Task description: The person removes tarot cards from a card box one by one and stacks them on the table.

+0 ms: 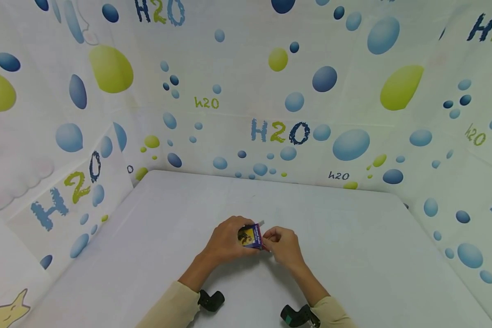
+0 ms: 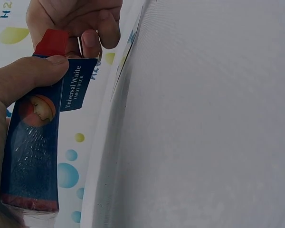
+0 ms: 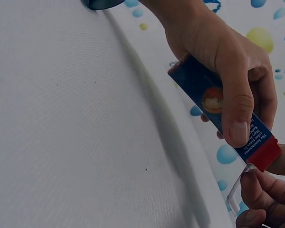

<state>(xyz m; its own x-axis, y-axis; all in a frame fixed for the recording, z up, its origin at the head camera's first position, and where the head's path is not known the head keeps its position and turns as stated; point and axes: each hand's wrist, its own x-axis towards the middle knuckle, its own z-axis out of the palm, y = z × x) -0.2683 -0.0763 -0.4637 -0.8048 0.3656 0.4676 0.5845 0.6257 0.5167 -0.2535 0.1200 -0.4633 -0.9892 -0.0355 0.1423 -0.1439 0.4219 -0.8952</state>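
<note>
My left hand grips a small blue tarot deck box over the middle of the table, its picture face towards the head camera. In the left wrist view the thumb lies along the box's narrow side, below a red end flap. A blue panel lettered "Universal Waite Tarot Deck" stands out beside that end. Curled fingers of my right hand pinch at the same end of the box. Next to those fingertips, the right wrist view shows a thin whitish, bent edge. Clear wrap shows at the box's other end.
A white-covered table spreads around both hands. Behind it and at the sides hang white sheets printed with blue and green drops and "H2O". Black devices sit at both wrists, by the beige sleeves.
</note>
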